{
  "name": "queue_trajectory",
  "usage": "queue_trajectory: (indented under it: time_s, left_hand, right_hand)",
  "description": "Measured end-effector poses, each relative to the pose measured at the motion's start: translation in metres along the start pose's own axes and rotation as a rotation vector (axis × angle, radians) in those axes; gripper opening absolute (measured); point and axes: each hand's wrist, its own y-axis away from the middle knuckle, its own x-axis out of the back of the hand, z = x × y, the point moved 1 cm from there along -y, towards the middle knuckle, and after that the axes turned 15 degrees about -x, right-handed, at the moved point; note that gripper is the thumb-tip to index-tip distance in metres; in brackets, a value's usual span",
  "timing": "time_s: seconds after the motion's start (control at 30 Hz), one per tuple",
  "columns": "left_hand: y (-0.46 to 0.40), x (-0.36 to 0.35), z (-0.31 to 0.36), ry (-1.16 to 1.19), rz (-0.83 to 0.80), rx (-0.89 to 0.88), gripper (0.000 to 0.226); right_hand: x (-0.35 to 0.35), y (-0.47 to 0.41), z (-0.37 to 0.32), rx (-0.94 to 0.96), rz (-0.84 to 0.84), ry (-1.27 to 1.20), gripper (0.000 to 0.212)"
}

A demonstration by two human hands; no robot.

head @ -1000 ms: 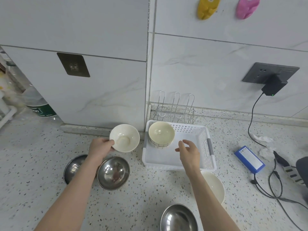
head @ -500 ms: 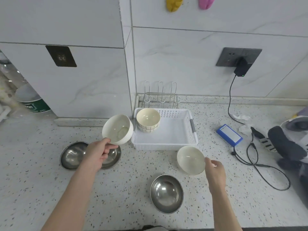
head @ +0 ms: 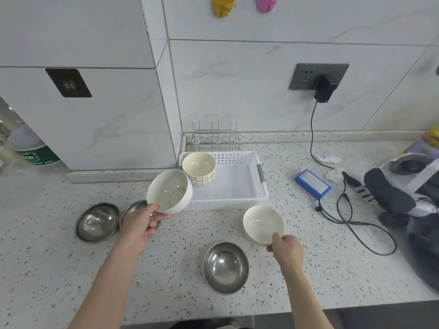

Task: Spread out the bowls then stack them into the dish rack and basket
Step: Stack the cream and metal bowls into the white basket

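Bowl (head: pixel 169 191) pinched at rim in left hand (head: pixel 140 222), tilted, just left-front of basket (head: pixel 259 186); right hand (head: pixel 286 245) fingers gripping second bowl (head: pixel 263 223) on counter (head: pixel 71 269).

White basket (head: pixel 237 200); cream striped bowls (head: pixel 199 165); speckled counter (head: pixel 71 269); blue box (head: pixel 312 184).
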Motion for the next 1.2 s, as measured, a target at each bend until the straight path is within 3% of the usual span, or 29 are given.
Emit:
queue_trajectory:
  time_s: [0.13, 0.53, 0.87, 1.2]
  left_hand:
    - [-0.003, -0.003, 0.0, 0.011, 0.001, -0.02, 0.008]
    - [-0.023, -0.027, 0.012, -0.011, 0.004, -0.028, 0.013]
    - [-0.048, -0.048, 0.012, -0.002, 0.031, -0.027, 0.013]
    - [-0.06, -0.065, 0.01, -0.034, 0.079, -0.043, 0.012]
  right_hand:
    - [0.023, 0.003, -0.01, 0.063, 0.039, 0.055, 0.023]
    - [0.024, 0.0, -0.087, 0.098, -0.117, -0.276, 0.022]
    - [-0.03, -0.042, -0.152, 0.131, -0.168, -0.134, 0.023]
    - [-0.078, -0.071, -0.17, 0.076, -0.206, -0.038, 0.026]
